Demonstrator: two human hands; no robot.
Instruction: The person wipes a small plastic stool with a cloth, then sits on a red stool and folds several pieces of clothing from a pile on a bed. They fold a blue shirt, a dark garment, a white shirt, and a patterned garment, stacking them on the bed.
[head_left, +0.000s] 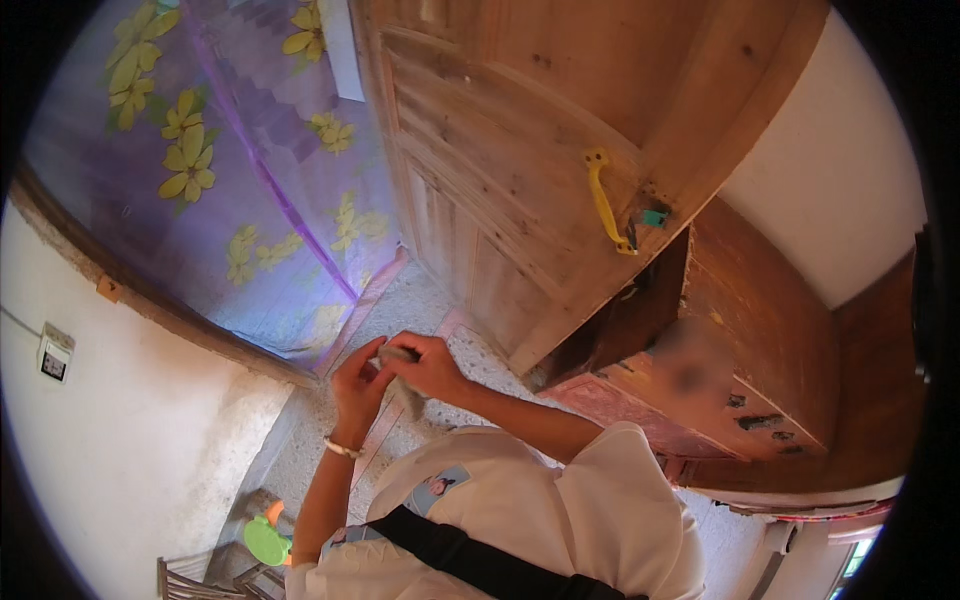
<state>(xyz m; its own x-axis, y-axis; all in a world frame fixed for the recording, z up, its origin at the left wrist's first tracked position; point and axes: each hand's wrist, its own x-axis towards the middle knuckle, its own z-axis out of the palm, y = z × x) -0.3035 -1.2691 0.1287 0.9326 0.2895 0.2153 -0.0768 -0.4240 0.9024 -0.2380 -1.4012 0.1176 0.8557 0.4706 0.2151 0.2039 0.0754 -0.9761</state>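
In front of my chest my two hands meet. My left hand (357, 382), with a pale bracelet on its wrist, has its fingers bent and pinched close to the other hand. My right hand (432, 368) is closed round a small grey-brown thing (402, 354), which sits between the fingers of both hands. Its kind is too small and blurred to tell. Just below the hands shows a greyish long shape (408, 398); I cannot tell whether it joins the thing held or lies beyond it.
An open wooden door (480, 150) with a yellow handle (604, 200) stands ahead. A purple flowered curtain (250, 170) hangs left of it. A brown wooden cabinet (770, 330) is at right. On the left are a white wall (130, 420), a socket (56, 354) and a green plastic thing (266, 540).
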